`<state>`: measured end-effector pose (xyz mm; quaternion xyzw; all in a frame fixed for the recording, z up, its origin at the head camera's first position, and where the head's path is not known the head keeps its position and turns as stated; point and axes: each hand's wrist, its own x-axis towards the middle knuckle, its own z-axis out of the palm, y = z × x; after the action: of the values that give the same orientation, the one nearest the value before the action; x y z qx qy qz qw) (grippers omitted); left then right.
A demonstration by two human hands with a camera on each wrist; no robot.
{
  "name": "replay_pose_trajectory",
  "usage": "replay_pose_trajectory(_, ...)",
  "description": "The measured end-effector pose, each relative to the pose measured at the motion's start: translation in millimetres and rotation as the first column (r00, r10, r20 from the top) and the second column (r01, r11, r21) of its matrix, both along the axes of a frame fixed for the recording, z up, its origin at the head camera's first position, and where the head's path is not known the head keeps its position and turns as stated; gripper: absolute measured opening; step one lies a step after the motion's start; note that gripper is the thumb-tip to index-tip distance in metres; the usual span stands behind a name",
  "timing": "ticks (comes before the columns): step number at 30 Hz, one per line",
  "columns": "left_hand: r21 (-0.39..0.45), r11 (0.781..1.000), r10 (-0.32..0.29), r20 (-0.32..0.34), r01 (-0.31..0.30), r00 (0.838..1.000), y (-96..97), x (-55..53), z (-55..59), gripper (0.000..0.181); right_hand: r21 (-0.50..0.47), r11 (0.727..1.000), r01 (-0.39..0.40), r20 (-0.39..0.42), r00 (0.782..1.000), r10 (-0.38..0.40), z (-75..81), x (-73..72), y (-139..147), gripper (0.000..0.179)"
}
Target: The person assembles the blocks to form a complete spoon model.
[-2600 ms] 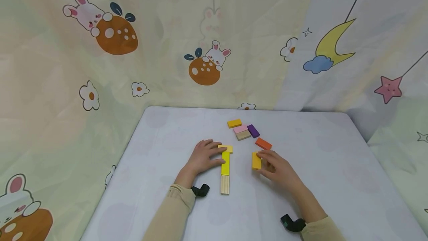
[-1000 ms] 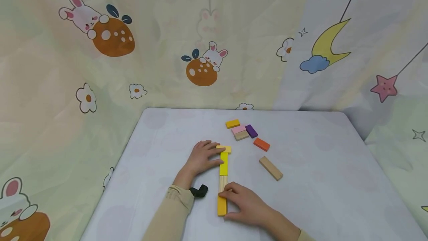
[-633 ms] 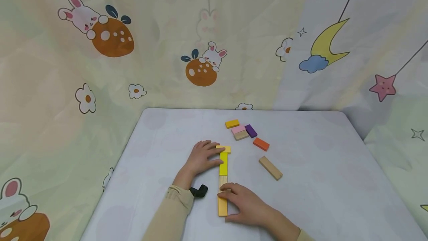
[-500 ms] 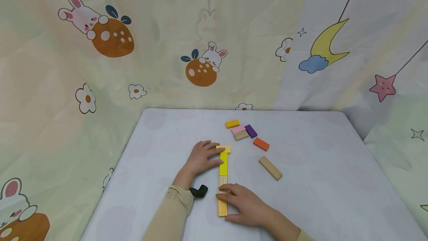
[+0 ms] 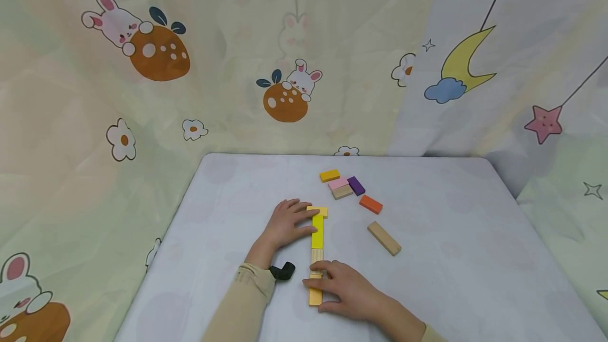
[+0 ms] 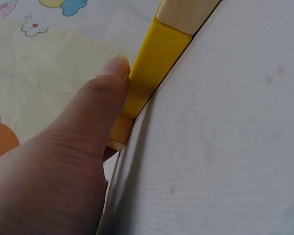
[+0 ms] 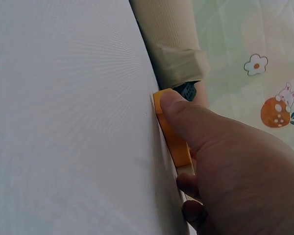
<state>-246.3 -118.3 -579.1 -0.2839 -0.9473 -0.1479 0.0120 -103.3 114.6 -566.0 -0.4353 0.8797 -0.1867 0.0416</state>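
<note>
In the head view a row of wooden blocks runs toward the near edge. A pale yellow block (image 5: 323, 212) lies crosswise at its far end, then a bright yellow block (image 5: 317, 239), a plain wood block (image 5: 316, 255) and an amber block (image 5: 315, 297). My left hand (image 5: 286, 223) rests at the far end, its index finger over the crosswise block and its thumb against the bright yellow one. My right hand (image 5: 353, 290) pinches the amber block, thumb at its near end and index finger across its top. The right wrist view shows that thumb (image 7: 179, 105) on the amber block's end.
Right of the row lies a plain wood block (image 5: 384, 238). Beyond it are an orange block (image 5: 371, 205), a purple block (image 5: 356, 186), a pink block (image 5: 338, 183), a beige block (image 5: 342, 192) and another amber block (image 5: 330, 176). A patterned cloth hangs behind the table (image 5: 456, 257).
My right hand has brought the amber block from beside the orange block to the row's near end, uncovering the plain block. Its index finger has shifted slightly left. My left hand has stayed put.
</note>
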Motion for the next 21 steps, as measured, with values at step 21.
replay_pose_trajectory(21, -0.003, 1.000, 0.006, 0.020, -0.006, 1.000, 0.4, -0.7, 0.2, 0.058, -0.016, 1.000, -0.008, 0.028, 1.000, 0.009, 0.1, -1.6, 0.9, 0.052)
